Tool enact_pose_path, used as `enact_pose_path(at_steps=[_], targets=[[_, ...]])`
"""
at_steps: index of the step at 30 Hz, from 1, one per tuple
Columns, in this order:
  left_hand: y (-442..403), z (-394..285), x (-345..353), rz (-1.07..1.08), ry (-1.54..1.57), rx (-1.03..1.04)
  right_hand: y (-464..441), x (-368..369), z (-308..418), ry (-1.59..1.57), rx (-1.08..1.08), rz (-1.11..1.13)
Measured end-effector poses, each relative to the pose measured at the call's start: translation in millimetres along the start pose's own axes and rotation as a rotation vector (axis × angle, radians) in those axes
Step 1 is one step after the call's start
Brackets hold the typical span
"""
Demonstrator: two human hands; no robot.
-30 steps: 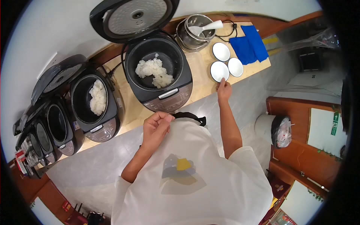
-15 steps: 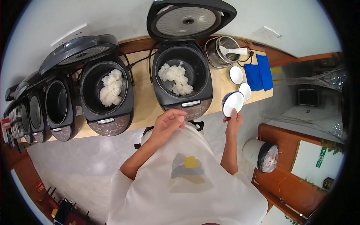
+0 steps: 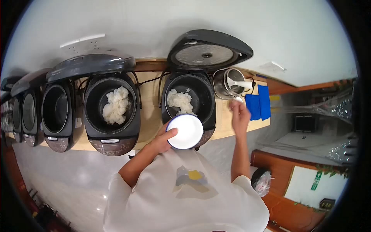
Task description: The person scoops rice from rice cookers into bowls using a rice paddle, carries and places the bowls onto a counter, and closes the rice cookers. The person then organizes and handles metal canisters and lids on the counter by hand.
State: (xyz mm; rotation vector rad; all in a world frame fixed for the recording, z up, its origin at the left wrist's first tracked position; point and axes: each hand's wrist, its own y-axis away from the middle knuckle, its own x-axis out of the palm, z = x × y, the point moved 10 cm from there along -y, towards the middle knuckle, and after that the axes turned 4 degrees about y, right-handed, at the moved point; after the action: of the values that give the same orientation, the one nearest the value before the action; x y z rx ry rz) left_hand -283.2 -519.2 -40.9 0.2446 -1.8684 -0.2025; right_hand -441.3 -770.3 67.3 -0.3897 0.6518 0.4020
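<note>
A round white bowl with a blue rim (image 3: 185, 131) is gripped at its left edge by my left hand (image 3: 162, 142), thumb over the rim. Its inside is plain white, and it hangs before the front of a rice cooker (image 3: 211, 125). White cooked rice (image 3: 179, 101) lies in that cooker's dark pot, partly hidden by the bowl. My right hand (image 3: 241, 118) is over the right end of the table, slightly blurred, its fingers loosely bent and apart. A small white bowl (image 3: 238, 99) peeks out behind its fingertips. Just beyond, a white-handled rice paddle (image 3: 244, 84) rests in a metal pot (image 3: 221, 87).
A second open cooker with rice (image 3: 116, 106) stands to the left, then several more open cookers (image 3: 56, 108) in a row. Blue cloths (image 3: 259, 102) lie at the table's right end. A lined bin (image 3: 262, 181) stands on the floor at right.
The blue-rimmed bowl has passed from my right hand to my left. My right hand has moved up toward the metal pot, over the small bowls. The view has tilted upward.
</note>
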Motion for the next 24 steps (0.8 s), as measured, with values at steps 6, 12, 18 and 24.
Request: enact_pose_path(at_steps=[6, 12, 18, 24], targets=[[-6.3, -1.2, 25.1, 0.199, 0.051, -0.066, -106.0, 5.9, -12.7, 0.883, -0.456, 0.01], [-3.2, -20.4, 30.9, 0.235, -0.21, -0.008, -137.1, 37.4, -51.6, 1.355, -0.39, 0.442], [-9.8, -22.0, 33.7, 0.3, -0.33, 0.064, -140.8, 9.7, -29.5, 1.245, -0.366, 0.433], [-11.1, -23.7, 36.1, 0.302, -0.349, 0.078, -100.2, -51.2, 56.4, 0.933, 0.068, 0.461]])
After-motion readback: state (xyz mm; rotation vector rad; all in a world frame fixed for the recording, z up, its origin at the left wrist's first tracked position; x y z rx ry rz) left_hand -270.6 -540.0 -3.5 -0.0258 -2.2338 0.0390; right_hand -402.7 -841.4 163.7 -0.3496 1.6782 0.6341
